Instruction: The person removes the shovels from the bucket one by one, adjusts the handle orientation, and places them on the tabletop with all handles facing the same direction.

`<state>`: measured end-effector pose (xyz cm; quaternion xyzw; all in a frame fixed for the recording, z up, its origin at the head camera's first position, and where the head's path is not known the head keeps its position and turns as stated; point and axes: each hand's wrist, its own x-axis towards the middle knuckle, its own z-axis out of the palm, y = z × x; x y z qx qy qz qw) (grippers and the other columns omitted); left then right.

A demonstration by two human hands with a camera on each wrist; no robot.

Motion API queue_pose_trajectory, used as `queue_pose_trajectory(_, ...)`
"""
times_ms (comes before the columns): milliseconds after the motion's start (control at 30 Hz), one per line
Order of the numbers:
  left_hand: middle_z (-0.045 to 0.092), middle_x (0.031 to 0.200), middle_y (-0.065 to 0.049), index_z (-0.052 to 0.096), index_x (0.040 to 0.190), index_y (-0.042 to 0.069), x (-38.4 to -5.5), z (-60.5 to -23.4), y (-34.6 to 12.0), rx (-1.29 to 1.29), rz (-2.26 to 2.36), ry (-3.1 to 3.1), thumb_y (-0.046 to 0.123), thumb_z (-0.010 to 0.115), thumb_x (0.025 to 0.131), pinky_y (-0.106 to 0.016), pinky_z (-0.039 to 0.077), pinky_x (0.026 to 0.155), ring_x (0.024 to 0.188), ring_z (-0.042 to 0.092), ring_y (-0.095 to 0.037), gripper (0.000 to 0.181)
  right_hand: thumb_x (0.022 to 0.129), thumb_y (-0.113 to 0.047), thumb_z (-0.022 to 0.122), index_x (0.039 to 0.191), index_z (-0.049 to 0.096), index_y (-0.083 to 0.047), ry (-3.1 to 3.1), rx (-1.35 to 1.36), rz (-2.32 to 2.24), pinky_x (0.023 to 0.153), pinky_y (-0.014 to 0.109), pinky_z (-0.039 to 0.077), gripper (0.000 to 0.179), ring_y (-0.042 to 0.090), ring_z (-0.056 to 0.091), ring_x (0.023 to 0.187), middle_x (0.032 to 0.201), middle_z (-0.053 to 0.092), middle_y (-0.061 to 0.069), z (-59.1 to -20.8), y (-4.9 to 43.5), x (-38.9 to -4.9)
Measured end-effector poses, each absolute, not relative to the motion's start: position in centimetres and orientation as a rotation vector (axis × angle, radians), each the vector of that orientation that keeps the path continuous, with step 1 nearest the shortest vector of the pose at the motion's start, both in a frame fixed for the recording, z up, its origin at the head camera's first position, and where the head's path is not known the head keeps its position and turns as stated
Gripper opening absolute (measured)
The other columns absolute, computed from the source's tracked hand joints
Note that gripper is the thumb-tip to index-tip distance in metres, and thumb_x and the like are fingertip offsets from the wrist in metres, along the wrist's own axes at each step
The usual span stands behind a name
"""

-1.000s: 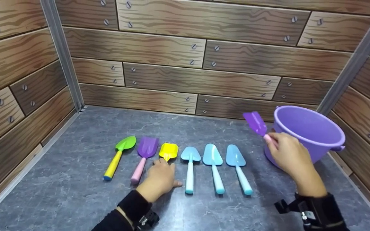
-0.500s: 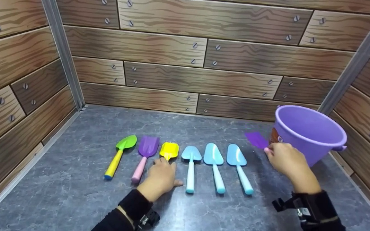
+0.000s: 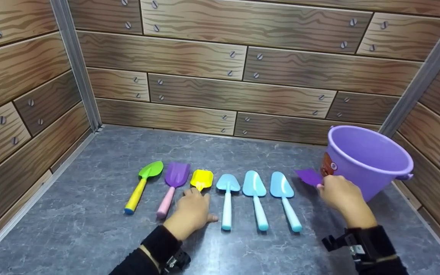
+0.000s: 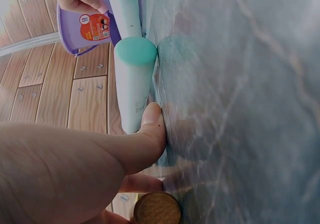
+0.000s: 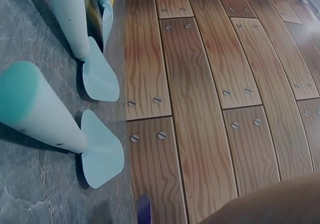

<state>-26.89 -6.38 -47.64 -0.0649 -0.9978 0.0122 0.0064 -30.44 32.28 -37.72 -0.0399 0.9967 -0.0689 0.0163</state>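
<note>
My right hand [image 3: 342, 196] grips the pink handle of a small shovel low beside the bucket; its purple blade [image 3: 309, 177] points left. Most of that handle is hidden by the hand. My left hand [image 3: 191, 211] rests over the handle of a yellow shovel [image 3: 201, 179], thumb spread away to the right. In the left wrist view, the round handle end [image 4: 156, 209] shows beside the fingers, with the thumb [image 4: 152, 129] apart from it. Right of that hand lie three light-blue trowels [image 3: 226, 206] [image 3: 257, 208] [image 3: 287, 208].
A purple bucket [image 3: 380, 179] stands at the right, near the back corner. Left of my left hand lie a purple shovel with a pink handle [image 3: 173, 187] and a green trowel with a yellow handle [image 3: 143, 187]. Wood-patterned walls [image 3: 189, 86] bound the grey tabletop [image 3: 90, 236].
My right hand has come down toward the tabletop with the purple shovel, beside the bucket. The left hand stays in place over the yellow shovel.
</note>
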Motion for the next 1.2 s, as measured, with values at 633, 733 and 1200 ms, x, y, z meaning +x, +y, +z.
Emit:
queue_pose_trajectory(633,0.069,0.141,-0.034,0.071,0.145,0.008,-29.0,-50.7,-6.8,-0.212,0.015,-3.127,0.084,0.081,0.092,-0.054,0.075,0.082,0.132,0.071,-0.048,0.093,0.115,-0.017,0.064,0.112,0.076,0.013,3.051,-0.099,-0.200,0.097,0.075,0.065,0.033,0.062,0.077,0.109,0.117,0.077,0.041,-39.2,32.0,-31.2)
queue_pose_trajectory(733,0.070,0.135,-0.033,0.073,0.140,0.008,-29.3,-51.4,-7.0,-0.230,0.012,-3.094,0.084,0.081,0.092,-0.051,0.074,0.078,0.125,0.072,-0.045,0.091,0.116,-0.017,0.063,0.115,0.075,0.015,3.052,-0.103,-0.183,0.098,0.075,0.065,0.034,0.063,0.077,0.111,0.120,0.077,0.043,-39.4,31.9,-31.2)
queue_pose_trajectory(1200,0.070,0.134,-0.032,0.073,0.140,0.006,-26.7,-47.3,-6.4,-0.194,-0.010,-3.143,0.075,0.087,0.095,-0.053,0.075,0.083,0.125,0.072,-0.044,0.083,0.115,-0.018,0.065,0.129,0.073,0.017,2.927,-0.084,-0.178,0.098,0.069,0.067,0.039,0.057,0.078,0.114,0.128,0.077,0.040,-40.4,31.4,-31.8)
